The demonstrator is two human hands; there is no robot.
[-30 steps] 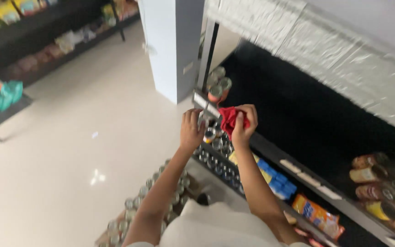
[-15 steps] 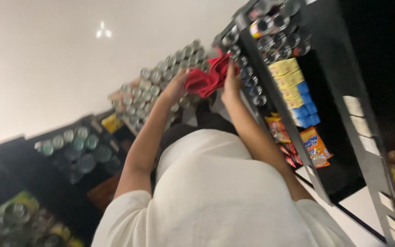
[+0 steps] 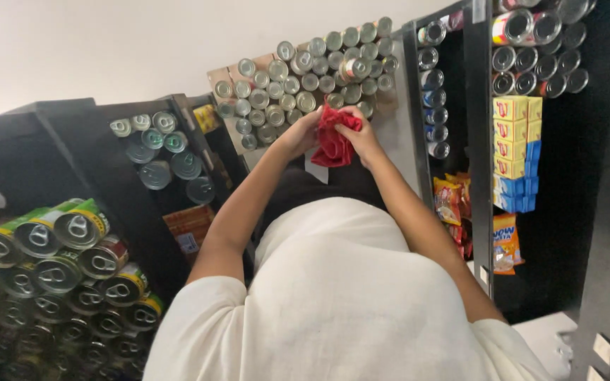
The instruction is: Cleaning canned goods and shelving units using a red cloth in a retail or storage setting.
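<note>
Green-and-silver tins [image 3: 72,243] crowd the lowest shelf at the far left, well to the left of the red cloth, lying so their ring-pull tops face outward. Nearer the cloth, and still left of it, a black shelving unit [image 3: 58,134] holds a smaller cluster of pale-lidded cans [image 3: 160,152], with an orange-brown carton [image 3: 188,226] below them. Next comes the person's left hand [image 3: 303,134], fingers curled closed on the left edge of the red cloth [image 3: 333,137]. That cloth sits bunched and crumpled between both hands, held out at arm's length in front of the person's white shirt [image 3: 333,296]. Just above and behind the cloth a cardboard tray of silver-topped cans [image 3: 305,70] spreads in tight rows, the nearest cans almost level with the knuckles, though whether the cloth touches any of them cannot be told. The right hand [image 3: 363,135] pinches the cloth's right side, thumb and fingers shut on the fabric. Right of the cloth stands a tall black rack [image 3: 478,127], with a column of cans [image 3: 433,92] along its near edge. Further right again are stacked yellow boxes [image 3: 513,130] over blue ones [image 3: 518,190], orange snack packets [image 3: 504,243] beneath, and more cans [image 3: 541,49] above them.
</note>
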